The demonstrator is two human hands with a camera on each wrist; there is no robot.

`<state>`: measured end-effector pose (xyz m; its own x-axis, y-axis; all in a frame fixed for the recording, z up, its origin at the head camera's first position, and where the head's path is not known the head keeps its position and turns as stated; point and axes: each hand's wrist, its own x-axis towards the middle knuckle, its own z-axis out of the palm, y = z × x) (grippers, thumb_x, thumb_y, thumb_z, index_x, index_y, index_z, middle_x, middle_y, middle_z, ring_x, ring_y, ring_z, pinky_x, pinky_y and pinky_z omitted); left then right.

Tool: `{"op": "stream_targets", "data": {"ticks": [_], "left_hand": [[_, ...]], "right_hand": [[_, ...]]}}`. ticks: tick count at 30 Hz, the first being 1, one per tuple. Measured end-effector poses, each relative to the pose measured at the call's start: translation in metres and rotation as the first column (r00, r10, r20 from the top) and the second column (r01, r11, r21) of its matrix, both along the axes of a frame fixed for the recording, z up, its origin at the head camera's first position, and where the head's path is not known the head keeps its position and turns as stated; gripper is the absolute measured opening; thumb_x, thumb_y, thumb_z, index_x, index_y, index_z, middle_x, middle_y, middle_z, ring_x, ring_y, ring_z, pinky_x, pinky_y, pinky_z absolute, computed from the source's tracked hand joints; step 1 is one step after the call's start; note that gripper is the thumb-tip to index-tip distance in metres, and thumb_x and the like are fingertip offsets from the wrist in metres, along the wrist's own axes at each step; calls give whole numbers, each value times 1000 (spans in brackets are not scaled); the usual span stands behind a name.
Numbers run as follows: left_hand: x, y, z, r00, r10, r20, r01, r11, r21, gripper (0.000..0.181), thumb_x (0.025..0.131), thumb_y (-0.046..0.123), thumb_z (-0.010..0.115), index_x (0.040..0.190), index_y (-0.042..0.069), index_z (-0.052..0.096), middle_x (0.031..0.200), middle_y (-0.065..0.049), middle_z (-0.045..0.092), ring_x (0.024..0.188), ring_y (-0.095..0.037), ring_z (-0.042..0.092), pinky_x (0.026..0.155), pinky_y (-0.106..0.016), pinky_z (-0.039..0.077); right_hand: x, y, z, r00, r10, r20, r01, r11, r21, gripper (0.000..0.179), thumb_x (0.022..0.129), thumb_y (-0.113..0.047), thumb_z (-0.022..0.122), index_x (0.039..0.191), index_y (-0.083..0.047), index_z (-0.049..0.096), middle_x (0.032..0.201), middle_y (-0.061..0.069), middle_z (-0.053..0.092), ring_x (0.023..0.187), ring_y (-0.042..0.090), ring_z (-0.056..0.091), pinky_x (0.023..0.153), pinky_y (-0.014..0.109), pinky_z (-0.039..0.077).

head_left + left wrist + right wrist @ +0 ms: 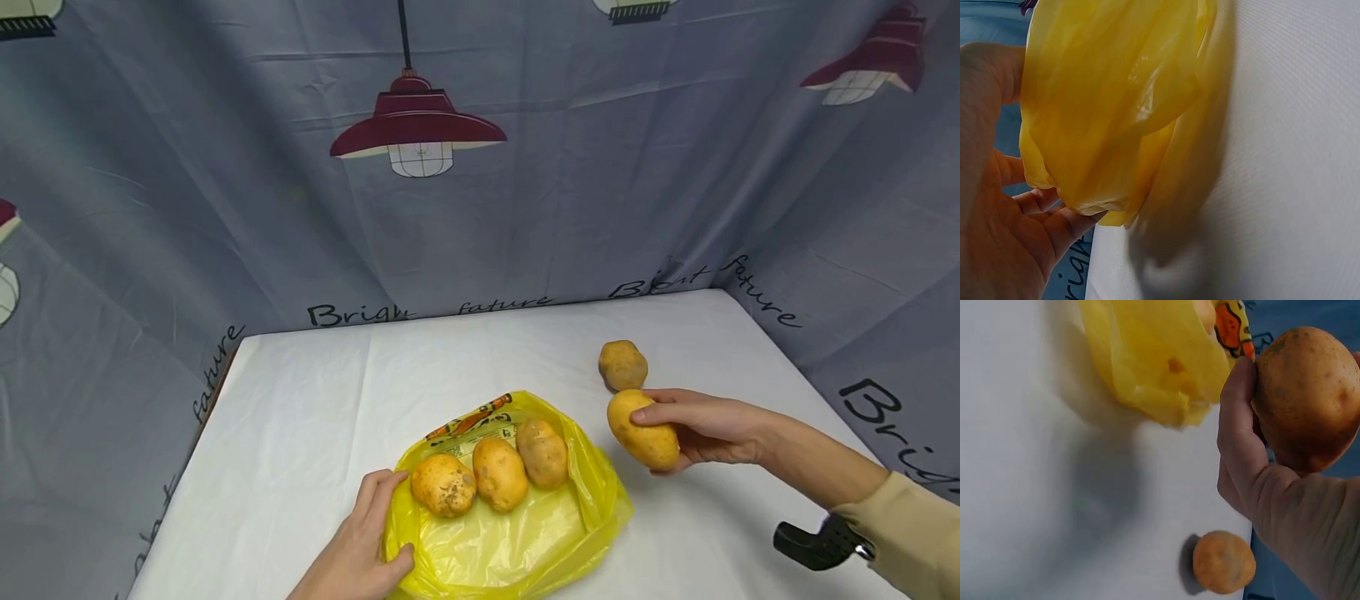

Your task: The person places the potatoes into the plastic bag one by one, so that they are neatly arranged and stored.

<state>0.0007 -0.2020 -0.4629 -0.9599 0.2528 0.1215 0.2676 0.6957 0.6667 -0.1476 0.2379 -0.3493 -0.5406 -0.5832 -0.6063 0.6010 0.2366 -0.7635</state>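
Got a potato (pixel 641 439) gripped in the right hand (pixel 708 429), lifted to the right of the bag (pixel 600 483) and clear of the worktop (pixel 300 417). Could slip from there, being smooth, fat and rounded. Might land on the loose potato (pixel 622 365) just beyond and knock it rolling. Pinching the bag's left rim with the left hand (pixel 362 537), but honestly can't tell how firmly, with part of that hand hidden behind the plastic in the left wrist view. Might sag inward at the bag's mouth if let go, thanks to thin, floppy film. Could also tumble the three potatoes (pixel 501 475) lying in the far half if tugged hard. Shiny, crinkly, half see-through yellow on the bag, with orange print (pixel 468 418) along the far rim. Dull tan skins on the potatoes, with dirty brown blotches on the leftmost. Rounder for the loose one.
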Motion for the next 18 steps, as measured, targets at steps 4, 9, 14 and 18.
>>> {"op": "stream_targets", "data": {"ticks": [4, 9, 14, 18], "left_hand": [[0, 0, 1, 1000, 0, 1, 0, 1000, 1, 80, 72, 15, 74, 146, 6, 44, 133, 3, 38, 104, -11, 54, 86, -31, 50], [1, 0, 1, 1000, 0, 0, 0, 1000, 1, 81, 71, 15, 75, 146, 6, 44, 133, 3, 38, 104, -11, 54, 87, -31, 50], [0, -1, 2, 1000, -2, -6, 2, 1000, 0, 82, 71, 16, 75, 146, 7, 44, 133, 3, 38, 104, -11, 54, 87, -32, 50], [1, -1, 1, 1000, -2, -8, 2, 1000, 0, 82, 70, 16, 76, 146, 7, 44, 132, 4, 38, 104, -11, 54, 86, -32, 50]], "right_hand": [[1, -15, 3, 1000, 7, -21, -7, 999, 44, 52, 101, -25, 57, 140, 1, 35, 118, 21, 53, 103, 31, 58, 81, 46, 57], [3, -36, 7, 999, 28, -42, -24, 995, 93, 56, 97, -25, 62, 140, 1, 38, 120, 21, 53, 102, 31, 59, 76, 43, 58], [6, -60, 12, 996, 63, -66, -53, 988, 147, 61, 94, -25, 67, 141, 1, 39, 122, 21, 55, 102, 31, 60, 77, 46, 58], [10, -78, 14, 992, 94, -80, -77, 977, 197, 61, 90, -25, 71, 139, 0, 44, 120, 21, 58, 100, 30, 63, 75, 48, 58]]}}
